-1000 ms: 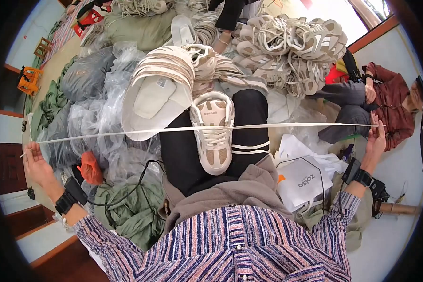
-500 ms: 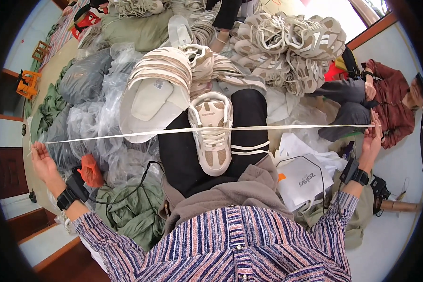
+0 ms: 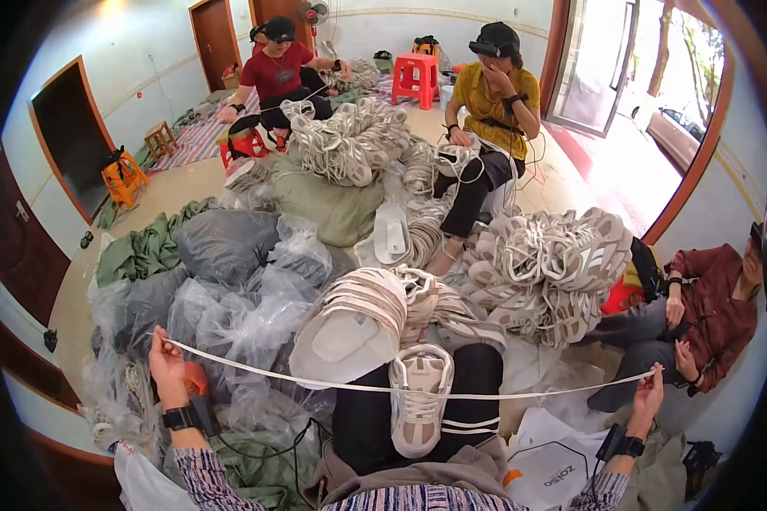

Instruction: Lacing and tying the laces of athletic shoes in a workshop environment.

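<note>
A long cream shoelace [image 3: 520, 397] stretches between my two raised hands and sags slightly. It crosses the beige and white sneaker [image 3: 419, 426], which lies across my lap with its toe towards me. Whether the lace is threaded through the eyelets, I cannot tell. My left hand [image 3: 169, 366] pinches one end of it, above the clear plastic bags. Far to the right, my right hand [image 3: 649, 393] pinches the other end. Just beyond my knees, a stack of unlaced shoe uppers [image 3: 358, 307] leans beside more beige shoe parts [image 3: 452, 319].
Clear plastic bags [image 3: 239, 315] and green cloth [image 3: 153, 247] fill the left. Heaped sneakers [image 3: 562, 264] stand ahead right, with another pile [image 3: 349, 140] farther back. A white bag [image 3: 554, 460] lies by my right thigh. Several people sit around, one in yellow [image 3: 490, 119] handling a shoe.
The view has tilted up, bringing the room and other people in. My hands have come closer together, and the shoelace has gone from nearly straight to sagging.
</note>
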Available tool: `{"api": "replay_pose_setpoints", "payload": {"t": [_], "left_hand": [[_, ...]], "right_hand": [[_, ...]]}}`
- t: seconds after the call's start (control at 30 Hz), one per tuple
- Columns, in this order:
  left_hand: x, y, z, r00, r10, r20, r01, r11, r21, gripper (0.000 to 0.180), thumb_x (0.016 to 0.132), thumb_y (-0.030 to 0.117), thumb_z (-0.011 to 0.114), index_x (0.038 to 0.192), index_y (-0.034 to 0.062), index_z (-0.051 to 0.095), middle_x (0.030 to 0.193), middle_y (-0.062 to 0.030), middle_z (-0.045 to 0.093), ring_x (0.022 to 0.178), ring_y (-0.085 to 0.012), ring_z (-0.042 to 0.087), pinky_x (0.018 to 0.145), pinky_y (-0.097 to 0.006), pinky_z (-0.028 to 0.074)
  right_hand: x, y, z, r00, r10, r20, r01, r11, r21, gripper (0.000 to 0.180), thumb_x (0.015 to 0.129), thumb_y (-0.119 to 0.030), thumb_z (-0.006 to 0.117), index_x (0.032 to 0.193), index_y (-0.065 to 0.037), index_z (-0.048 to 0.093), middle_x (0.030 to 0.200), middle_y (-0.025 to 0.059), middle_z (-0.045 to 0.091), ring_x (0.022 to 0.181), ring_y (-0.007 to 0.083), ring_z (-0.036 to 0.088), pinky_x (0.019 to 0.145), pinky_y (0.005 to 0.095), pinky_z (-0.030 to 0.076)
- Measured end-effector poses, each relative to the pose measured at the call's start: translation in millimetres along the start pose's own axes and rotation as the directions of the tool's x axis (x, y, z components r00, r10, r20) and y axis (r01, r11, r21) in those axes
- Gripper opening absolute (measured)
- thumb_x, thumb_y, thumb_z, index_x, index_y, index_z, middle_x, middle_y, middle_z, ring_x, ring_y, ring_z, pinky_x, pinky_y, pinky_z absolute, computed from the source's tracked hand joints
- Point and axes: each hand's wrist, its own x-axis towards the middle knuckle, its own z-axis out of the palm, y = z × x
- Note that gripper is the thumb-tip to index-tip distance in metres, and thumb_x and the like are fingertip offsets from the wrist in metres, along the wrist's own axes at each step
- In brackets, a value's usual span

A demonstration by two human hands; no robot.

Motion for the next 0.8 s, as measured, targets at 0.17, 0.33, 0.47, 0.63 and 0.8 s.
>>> {"api": "replay_pose_setpoints", "payload": {"t": [0.17, 0.33, 0.47, 0.63, 0.8], "left_hand": [[-5, -12, -2, 1.000, -0.014, -0.011, 0.014, 0.999, -0.029, 0.025, 0.095, 0.022, 0.055, 0.116, 0.0080, 0.059, 0.089, 0.0021, 0.063, 0.058, -0.0060, 0.049, 0.048, -0.022, 0.040], [-13, -20, 1, 0.982, -0.043, 0.182, 0.051, 0.998, -0.039, 0.025, 0.094, 0.018, 0.055, 0.118, 0.0070, 0.055, 0.100, -0.0029, 0.063, 0.059, -0.0071, 0.050, 0.048, -0.021, 0.041], [-37, -29, 32, 0.986, -0.004, 0.168, 0.007, 1.000, -0.015, 0.023, 0.094, 0.014, 0.055, 0.116, 0.0071, 0.056, 0.099, -0.0042, 0.063, 0.062, -0.0071, 0.053, 0.050, -0.019, 0.043], [-133, -63, 135, 0.869, -0.281, 0.407, 0.204, 0.953, 0.222, 0.007, 0.091, 0.011, 0.058, 0.096, 0.0069, 0.059, 0.082, -0.0048, 0.063, 0.062, -0.0095, 0.057, 0.054, -0.022, 0.049], [-247, -160, 192, 0.421, -0.683, 0.597, 0.371, 0.730, 0.574, 0.016, 0.093, 0.016, 0.057, 0.100, 0.0019, 0.060, 0.095, -0.0110, 0.065, 0.081, -0.0187, 0.065, 0.074, -0.030, 0.054]], "right_hand": [[-3, 0, 9, 1.000, 0.011, -0.011, -0.010, 0.997, 0.074, 0.027, 0.089, -0.022, 0.064, 0.109, -0.003, 0.061, 0.086, 0.0002, 0.064, 0.065, 0.0045, 0.055, 0.053, 0.0187, 0.045], [-5, 6, 0, 0.990, 0.050, 0.134, -0.070, 0.986, 0.149, 0.025, 0.088, -0.022, 0.066, 0.107, -0.006, 0.063, 0.086, -0.0005, 0.066, 0.066, 0.0034, 0.057, 0.054, 0.0184, 0.044], [-35, 12, 32, 0.990, 0.079, 0.113, -0.086, 0.995, 0.059, 0.022, 0.091, -0.018, 0.061, 0.108, -0.004, 0.061, 0.084, -0.0003, 0.064, 0.065, 0.0051, 0.056, 0.052, 0.0187, 0.044], [-130, 31, 117, 0.782, 0.390, 0.486, -0.012, 0.790, -0.614, 0.007, 0.080, 0.001, 0.059, 0.083, 0.000, 0.065, 0.063, 0.0020, 0.060, 0.050, 0.0084, 0.053, 0.049, 0.0211, 0.043], [-246, 57, 236, 0.109, 0.772, 0.626, -0.162, 0.635, -0.755, 0.012, 0.083, -0.009, 0.068, 0.090, 0.000, 0.069, 0.076, 0.0049, 0.066, 0.064, 0.0074, 0.059, 0.057, 0.0202, 0.047]]}}
